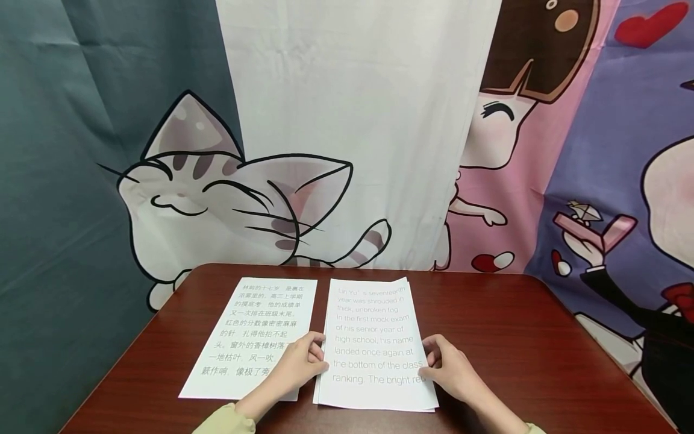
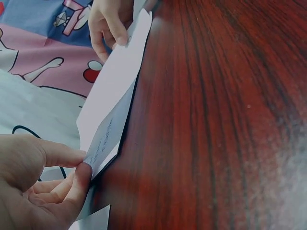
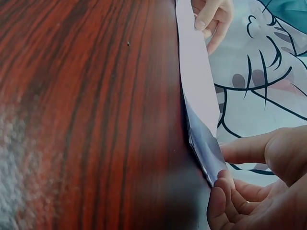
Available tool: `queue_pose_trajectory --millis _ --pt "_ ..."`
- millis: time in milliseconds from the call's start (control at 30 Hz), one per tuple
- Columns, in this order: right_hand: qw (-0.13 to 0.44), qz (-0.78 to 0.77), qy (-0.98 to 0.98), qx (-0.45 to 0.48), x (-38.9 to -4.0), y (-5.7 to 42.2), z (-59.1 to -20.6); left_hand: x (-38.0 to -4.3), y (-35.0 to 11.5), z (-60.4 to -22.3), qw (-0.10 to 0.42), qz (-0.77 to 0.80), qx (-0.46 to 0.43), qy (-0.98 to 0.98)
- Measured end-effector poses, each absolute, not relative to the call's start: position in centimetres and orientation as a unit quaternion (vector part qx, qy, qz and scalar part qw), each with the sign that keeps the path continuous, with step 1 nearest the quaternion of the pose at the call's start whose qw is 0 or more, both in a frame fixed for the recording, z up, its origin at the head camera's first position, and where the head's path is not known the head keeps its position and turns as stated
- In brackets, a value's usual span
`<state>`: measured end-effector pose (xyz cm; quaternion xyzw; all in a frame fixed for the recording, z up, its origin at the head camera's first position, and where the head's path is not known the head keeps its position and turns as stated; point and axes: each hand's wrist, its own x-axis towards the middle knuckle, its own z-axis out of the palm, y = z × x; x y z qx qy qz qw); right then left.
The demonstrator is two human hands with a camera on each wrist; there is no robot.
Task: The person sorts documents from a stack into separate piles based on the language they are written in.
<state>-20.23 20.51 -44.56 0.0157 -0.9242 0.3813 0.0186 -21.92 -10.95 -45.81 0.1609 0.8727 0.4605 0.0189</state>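
Note:
A small stack of white paper sheets [image 1: 374,340] printed with large English text lies in front of me, its edges slightly out of line. My left hand [image 1: 299,363] pinches its left edge between thumb and fingers. On the opposite side, my right hand [image 1: 452,369] grips the right edge, the thumb over the end of the lowest text line. Both wrist views show the sheets' side edges bent up a little at the fingers, close over the tabletop. Left of the stack lies a sheet with Chinese text [image 1: 255,325], its lower right part hidden by my left hand and forearm.
The dark red wooden table [image 1: 488,319] has rounded far corners. Directly behind it hangs a cloth backdrop [image 1: 358,120] with a cartoon cat and figures. Light green sleeves [image 1: 228,420] cover my forearms near the bottom of the head view.

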Motion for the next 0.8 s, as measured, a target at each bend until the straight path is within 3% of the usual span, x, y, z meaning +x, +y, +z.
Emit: queue_pose_trajectory --millis 800 --pt "-0.003 0.44 -0.897 0.04 -20.7 21.9 -43.8 -22.0 -10.6 -45.8 0.032 0.484 0.148 0.862"
